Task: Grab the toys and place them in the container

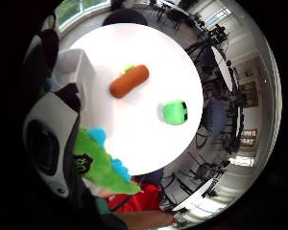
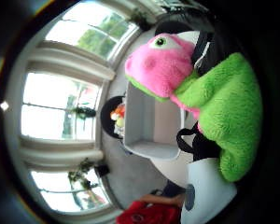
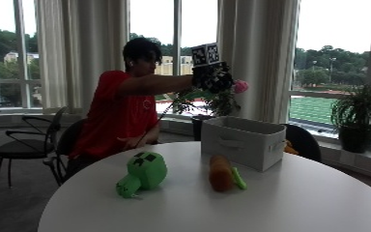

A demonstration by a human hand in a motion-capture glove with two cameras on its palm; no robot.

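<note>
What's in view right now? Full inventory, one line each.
Plush toy: 1, pink and green, held in the air above the bin.
Carrot toy: 1, orange with green top, on the table beside the bin.
Block-head toy: 1, green with black face, on the table near the carrot toy.
Bin: 1, white fabric, on the table, open top.
Table: 1, white, round.
Right hand: 1, black glove, raised over the bin, grips the plush toy.
</note>
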